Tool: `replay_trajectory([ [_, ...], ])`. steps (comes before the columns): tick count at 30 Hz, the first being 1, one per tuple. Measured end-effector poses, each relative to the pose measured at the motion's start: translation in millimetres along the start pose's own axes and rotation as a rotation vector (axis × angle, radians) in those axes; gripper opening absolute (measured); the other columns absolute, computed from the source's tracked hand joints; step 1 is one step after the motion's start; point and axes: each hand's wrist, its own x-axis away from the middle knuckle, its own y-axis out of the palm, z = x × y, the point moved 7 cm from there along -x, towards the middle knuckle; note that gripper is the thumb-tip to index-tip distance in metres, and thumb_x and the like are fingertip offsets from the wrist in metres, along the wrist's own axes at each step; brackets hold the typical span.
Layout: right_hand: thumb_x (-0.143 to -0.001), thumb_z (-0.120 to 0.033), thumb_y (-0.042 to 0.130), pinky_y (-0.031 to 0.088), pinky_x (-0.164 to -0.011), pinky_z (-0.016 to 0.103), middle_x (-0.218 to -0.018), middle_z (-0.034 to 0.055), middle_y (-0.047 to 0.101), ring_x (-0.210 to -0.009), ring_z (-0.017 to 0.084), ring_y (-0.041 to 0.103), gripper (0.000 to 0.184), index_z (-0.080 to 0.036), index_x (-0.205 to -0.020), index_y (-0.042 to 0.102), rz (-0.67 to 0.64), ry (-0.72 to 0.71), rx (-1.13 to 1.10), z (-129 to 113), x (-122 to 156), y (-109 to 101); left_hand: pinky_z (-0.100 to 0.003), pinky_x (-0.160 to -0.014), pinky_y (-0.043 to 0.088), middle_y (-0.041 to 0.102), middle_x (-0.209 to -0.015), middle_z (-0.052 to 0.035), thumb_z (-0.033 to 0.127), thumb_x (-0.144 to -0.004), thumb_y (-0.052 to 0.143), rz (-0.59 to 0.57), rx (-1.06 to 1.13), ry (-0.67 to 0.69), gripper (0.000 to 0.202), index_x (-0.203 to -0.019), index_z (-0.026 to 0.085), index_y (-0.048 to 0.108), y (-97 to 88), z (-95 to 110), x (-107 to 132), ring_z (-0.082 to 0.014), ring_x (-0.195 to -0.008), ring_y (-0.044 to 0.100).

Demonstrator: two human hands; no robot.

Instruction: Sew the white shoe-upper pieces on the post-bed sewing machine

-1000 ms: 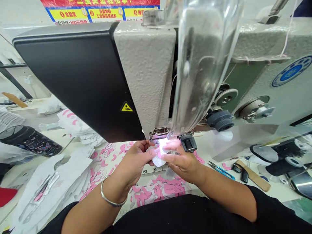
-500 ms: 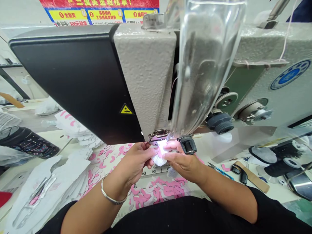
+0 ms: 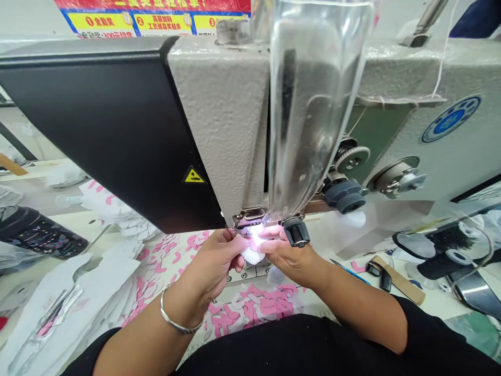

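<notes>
Under the head of a grey sewing machine [image 3: 219, 109], a small white mesh fabric piece [image 3: 252, 255] lies in the bright lamp light, with a bit of pink on it. My left hand [image 3: 225, 250] pinches its left edge between thumb and fingers. From the right, my right hand [image 3: 291, 256] grips the same piece, thumb and fingers closed on it close to the presser foot area. The needle is lost in the glare. Just below, many pink and white curved cutouts [image 3: 254, 310] are strewn on the machine table.
Stacked white fabric pieces [image 3: 102, 282] lie at the left, beside a dark patterned tumbler [image 3: 39, 232]. A clear plastic guard [image 3: 313, 104] hangs before the machine. At right are blue-handled scissors [image 3: 350, 272], black thread snips [image 3: 379, 275] and a black thread spool [image 3: 444, 265].
The view has shifted slightly, so the machine appears further left. Both hands keep hold of the mesh piece in nearly the same pose under the machine head.
</notes>
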Motion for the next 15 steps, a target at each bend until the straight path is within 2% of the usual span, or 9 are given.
replay_trajectory([
  [6, -0.094, -0.024, 0.057, 0.050, -0.089, 0.039, -0.094, 0.0029, 0.060, -0.093, 0.018, 0.059, 0.013, -0.029, -0.097, 0.069, -0.041, -0.007, -0.030, 5.0, -3.9, 1.5, -0.017, -0.038, 0.036, 0.055, -0.064, 0.0038, 0.029, -0.076, 0.073, 0.060, 0.028, 0.007, 0.021, -0.078, 0.017, 0.056, 1.0, -3.0, 3.7, -0.0059, -0.043, 0.048],
  [15, -0.096, -0.025, 0.054, 0.051, -0.089, 0.041, -0.097, 0.0038, 0.062, -0.095, 0.018, 0.060, 0.015, -0.028, -0.099, 0.069, 0.000, -0.055, -0.079, 5.7, -3.2, 1.2, -0.019, -0.044, 0.041, 0.059, -0.073, 0.0040, 0.030, -0.075, 0.074, 0.081, -0.006, -0.003, 0.032, -0.096, 0.019, 0.052, 5.1, 0.2, 11.1, -0.0067, -0.049, 0.050],
])
